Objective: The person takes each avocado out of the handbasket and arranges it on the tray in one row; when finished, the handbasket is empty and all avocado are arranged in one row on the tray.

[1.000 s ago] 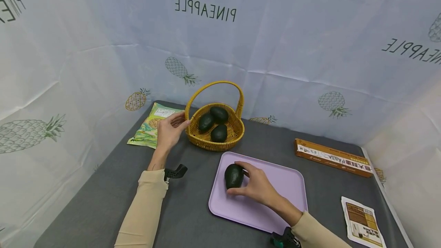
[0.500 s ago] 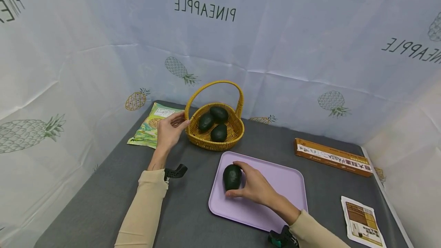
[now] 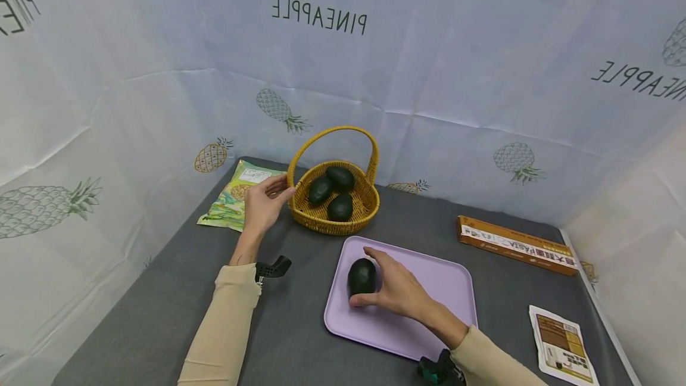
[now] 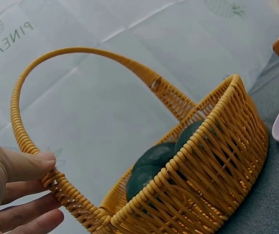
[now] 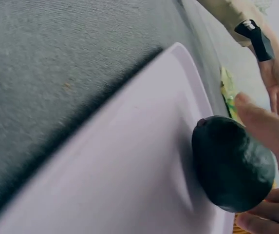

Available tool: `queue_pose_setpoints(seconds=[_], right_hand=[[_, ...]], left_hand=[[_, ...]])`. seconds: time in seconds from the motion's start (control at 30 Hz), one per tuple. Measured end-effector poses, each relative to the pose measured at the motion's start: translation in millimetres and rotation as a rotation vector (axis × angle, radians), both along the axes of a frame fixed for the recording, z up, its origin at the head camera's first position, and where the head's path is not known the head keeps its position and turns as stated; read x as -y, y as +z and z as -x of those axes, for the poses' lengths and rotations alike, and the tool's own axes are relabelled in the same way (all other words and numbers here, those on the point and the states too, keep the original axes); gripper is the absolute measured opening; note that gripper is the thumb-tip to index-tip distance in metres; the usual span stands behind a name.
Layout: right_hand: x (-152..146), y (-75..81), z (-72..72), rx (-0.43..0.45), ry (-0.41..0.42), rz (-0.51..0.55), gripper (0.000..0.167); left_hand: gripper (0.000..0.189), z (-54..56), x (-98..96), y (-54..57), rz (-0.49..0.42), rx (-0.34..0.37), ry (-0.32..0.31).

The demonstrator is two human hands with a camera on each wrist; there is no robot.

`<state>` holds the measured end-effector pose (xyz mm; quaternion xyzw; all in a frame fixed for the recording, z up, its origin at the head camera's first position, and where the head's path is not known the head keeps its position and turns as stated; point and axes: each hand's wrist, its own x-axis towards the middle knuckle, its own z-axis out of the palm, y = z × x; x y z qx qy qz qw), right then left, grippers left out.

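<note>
A yellow wicker basket (image 3: 334,227) with a tall arched handle stands at the back, several dark green avocados (image 3: 340,207) inside it. My left hand (image 3: 262,204) pinches the foot of the basket's handle (image 4: 56,183) between thumb and fingers, as the left wrist view shows up close. On the left part of a lilac tray (image 3: 429,326) lies one dark avocado (image 3: 361,277). Around it my right hand (image 3: 399,288) is spread, thumb on the near side and fingers on the far side. A small gap shows between the index fingertip and the avocado.
Behind the left hand lies a green snack bag (image 3: 227,204). An orange-brown pasta box (image 3: 517,246) is at the back right, and a white and brown packet (image 3: 563,344) at the front right. A pineapple-print cloth (image 3: 439,64) hangs behind the grey table (image 3: 145,320).
The right hand and the avocado moved slightly left on the tray. Then the right index finger lifted away from the avocado, which sits a little lower. The left hand and basket stayed still.
</note>
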<state>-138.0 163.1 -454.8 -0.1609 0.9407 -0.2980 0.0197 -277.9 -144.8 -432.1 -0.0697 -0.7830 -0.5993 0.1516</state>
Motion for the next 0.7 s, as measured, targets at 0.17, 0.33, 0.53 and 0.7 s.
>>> queue_pose_setpoints(seconds=[0.17,0.33,0.53,0.7], right_hand=[[-1.4,17.3,13.6,-0.021,-0.015,0.029,0.101],[-0.4,43.7,49.2,-0.042,0.005,0.067,0.092],[8.4,58.5,99.5,0.034,0.017,0.066,0.092],[17.4,57.1,126.7,0.15,0.033,0.031,0.098]], left_hand=[[0.043,-0.3,-0.1,1.4,-0.007,0.007,-0.004],[0.043,-0.1,1.4,1.5,0.003,0.002,0.002],[0.044,-0.7,1.6,0.7,-0.001,-0.005,0.009],[0.045,-0.3,0.8,-0.5,-0.01,0.006,0.002]])
